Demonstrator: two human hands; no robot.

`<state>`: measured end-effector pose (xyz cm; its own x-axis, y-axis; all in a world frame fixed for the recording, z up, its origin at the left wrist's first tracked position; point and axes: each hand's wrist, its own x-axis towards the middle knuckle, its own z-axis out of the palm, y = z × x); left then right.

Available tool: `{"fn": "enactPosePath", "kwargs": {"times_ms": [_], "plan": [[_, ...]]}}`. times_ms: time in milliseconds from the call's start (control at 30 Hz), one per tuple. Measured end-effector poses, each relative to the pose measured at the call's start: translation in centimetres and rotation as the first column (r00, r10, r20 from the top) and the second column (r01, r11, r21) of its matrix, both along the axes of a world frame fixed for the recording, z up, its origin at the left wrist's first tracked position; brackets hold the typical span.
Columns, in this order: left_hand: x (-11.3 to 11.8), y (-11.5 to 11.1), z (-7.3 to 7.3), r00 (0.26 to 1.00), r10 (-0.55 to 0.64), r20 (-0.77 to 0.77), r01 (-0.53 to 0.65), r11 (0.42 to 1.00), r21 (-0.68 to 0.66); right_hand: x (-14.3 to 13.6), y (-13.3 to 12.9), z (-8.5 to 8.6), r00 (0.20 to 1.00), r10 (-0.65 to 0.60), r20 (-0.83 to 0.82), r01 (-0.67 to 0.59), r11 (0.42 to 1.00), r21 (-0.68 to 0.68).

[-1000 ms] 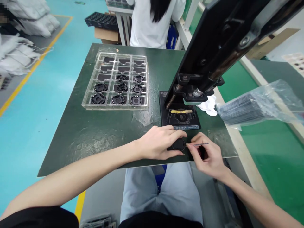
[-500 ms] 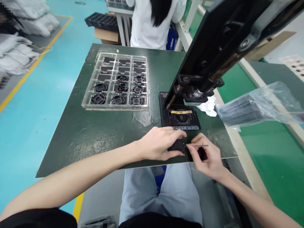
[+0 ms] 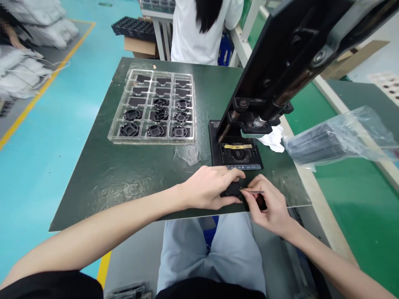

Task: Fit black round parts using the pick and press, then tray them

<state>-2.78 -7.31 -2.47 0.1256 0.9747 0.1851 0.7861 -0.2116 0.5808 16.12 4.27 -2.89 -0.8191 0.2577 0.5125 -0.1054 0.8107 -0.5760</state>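
Near the table's front edge, my left hand [image 3: 212,187] curls its thumb and fingers around a round black plastic part [image 3: 233,189] and holds it against the table. My right hand [image 3: 268,204] pinches a thin, dark, flat strip [image 3: 257,192] between thumb and forefinger. Those fingertips meet the right rim of the round part; what lies just beneath them is hidden. Right behind the hands stands a black press [image 3: 240,124], its base plate carrying a round recess and a yellow strip [image 3: 237,146].
A clear plastic tray [image 3: 151,140] with several round black parts lies on the green table [image 3: 124,166]. White tissue [image 3: 274,139] and a plastic bag of dark strips [image 3: 324,143] are right of the press. A person in a white shirt [image 3: 196,37] sits beyond the table.
My right hand has moved slightly left, bringing its fingertips and the strip against the round part's rim. My left hand stays in place. Another person's arm has appeared at the far left.
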Motion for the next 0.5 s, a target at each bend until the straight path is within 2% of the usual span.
{"fn": "enactPosePath", "kwargs": {"times_ms": [100, 200, 267, 367, 433, 500], "plan": [[0.13, 0.05, 0.16, 1.0, 0.013, 0.017, -0.013, 1.0, -0.027, -0.05, -0.08, -0.04, 1.0, -0.003, 0.011, 0.003, 1.0, -0.011], [0.25, 0.04, 0.36, 0.998, 0.039, 0.043, -0.038, 0.999, -0.026, 0.07, -0.2, -0.16, 0.998, -0.056, -0.025, 0.053, 0.991, -0.12], [0.27, 0.0, 0.42, 0.997, 0.052, 0.057, -0.051, 0.999, -0.013, 0.13, -0.27, -0.17, 0.987, -0.14, -0.076, 0.117, 0.961, -0.249], [0.25, -0.07, 0.32, 0.998, 0.065, 0.01, -0.065, 0.998, 0.005, 0.07, -0.25, 0.02, 0.965, -0.243, -0.098, 0.177, 0.88, -0.441], [0.33, -0.13, 0.15, 0.996, 0.086, -0.037, -0.085, 0.996, 0.035, -0.06, -0.16, 0.21, 0.956, -0.28, -0.088, 0.204, 0.848, -0.489], [0.53, -0.2, -0.04, 0.989, 0.126, -0.076, -0.12, 0.989, 0.082, -0.16, -0.07, 0.35, 0.949, -0.302, -0.086, 0.231, 0.857, -0.462]]}}
